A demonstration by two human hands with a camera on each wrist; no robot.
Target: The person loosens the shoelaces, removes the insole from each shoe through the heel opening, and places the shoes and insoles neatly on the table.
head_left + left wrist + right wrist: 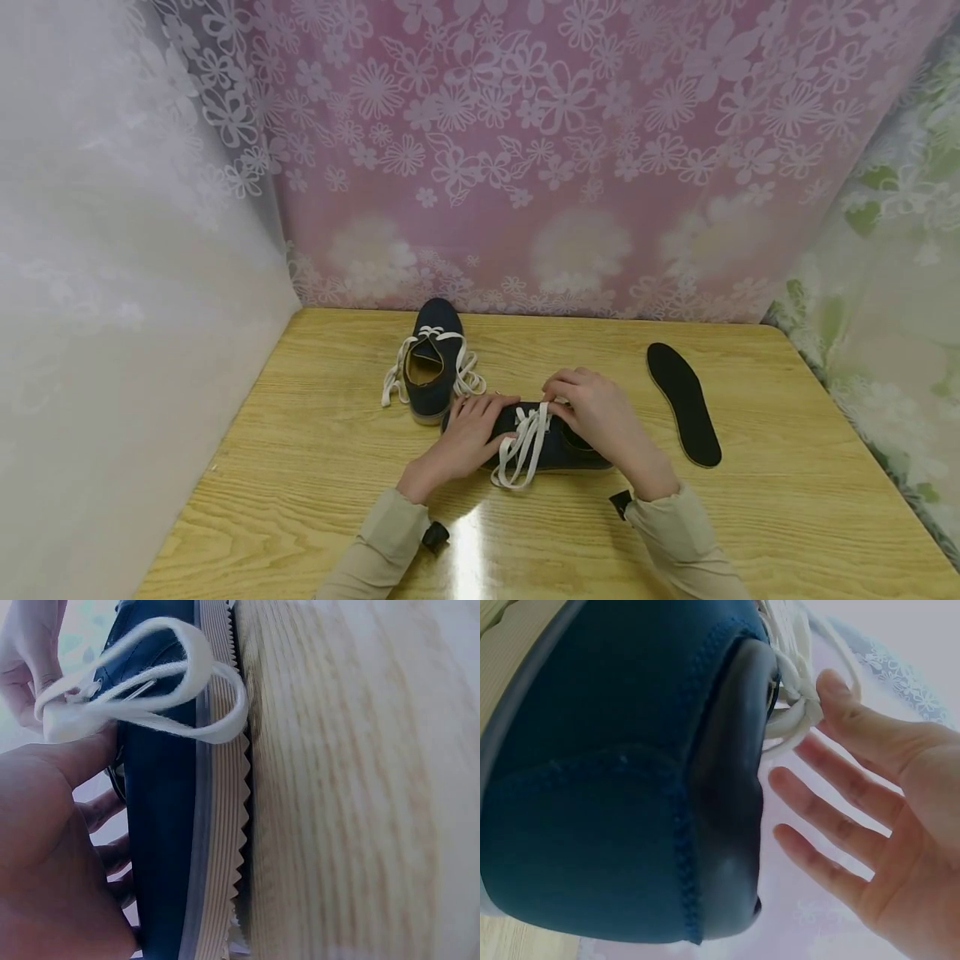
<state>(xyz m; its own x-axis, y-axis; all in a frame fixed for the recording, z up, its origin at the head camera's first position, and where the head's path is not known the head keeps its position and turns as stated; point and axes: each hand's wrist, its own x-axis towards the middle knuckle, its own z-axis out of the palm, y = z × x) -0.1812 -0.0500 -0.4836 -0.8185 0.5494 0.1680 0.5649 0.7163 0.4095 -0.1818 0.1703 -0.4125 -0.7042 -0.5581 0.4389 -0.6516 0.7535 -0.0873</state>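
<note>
At the back, a pink flowered curtain (480, 208); before it, a wooden table (810, 500). Crosswise near the table's middle, a dark shoe (576, 456); just behind its toe, a second shoe (450, 360), pointing away. To the right, a black insole (684, 404). Around the toe, a left hand (468, 429), fingers clamped over it. At the eyelets, a right hand (600, 408), thumb and fingertip clamped on a white lace (196, 667).

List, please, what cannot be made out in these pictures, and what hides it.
Head view: toe of the near shoe, mostly covered by the left hand.
Head view: inside of that shoe, dark and partly covered by the right hand.
Head view: downward face of the insole, hidden against the table.
Left wrist view: the shoe's heel, cut off by the top edge.
</note>
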